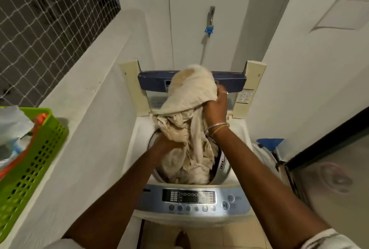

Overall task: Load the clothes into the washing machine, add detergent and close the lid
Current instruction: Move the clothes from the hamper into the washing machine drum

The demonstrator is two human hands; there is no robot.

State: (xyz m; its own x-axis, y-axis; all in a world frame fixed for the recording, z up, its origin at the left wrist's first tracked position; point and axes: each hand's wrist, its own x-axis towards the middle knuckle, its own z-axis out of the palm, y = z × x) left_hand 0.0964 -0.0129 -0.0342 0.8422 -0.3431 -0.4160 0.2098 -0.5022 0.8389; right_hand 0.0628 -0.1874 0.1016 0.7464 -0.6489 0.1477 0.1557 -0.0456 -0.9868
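1. The washing machine (139, 138) is a top-loader. Its lid (151, 82) stands folded upright at the back edge, and the control panel (188, 196) runs along the near edge.
2. A large cream cloth (185, 120) is half in the drum (222, 165). Its lower folds fill the opening, while the upper part is bunched high in front of the lid.
3. My right hand (216, 106) is above the drum's back edge, fingers curled round a gathered bunch of the cloth. There are bangles (217, 127) on the wrist.
4. My left hand (165, 144) is at the drum's left rim, pushed into the cloth. The fingers are buried in the folds, so I cannot tell their grip.
5. A green basket (34, 158) with bags inside sits on the white ledge (89, 128) left of the machine.
6. A tap (211, 15) is on the wall behind.
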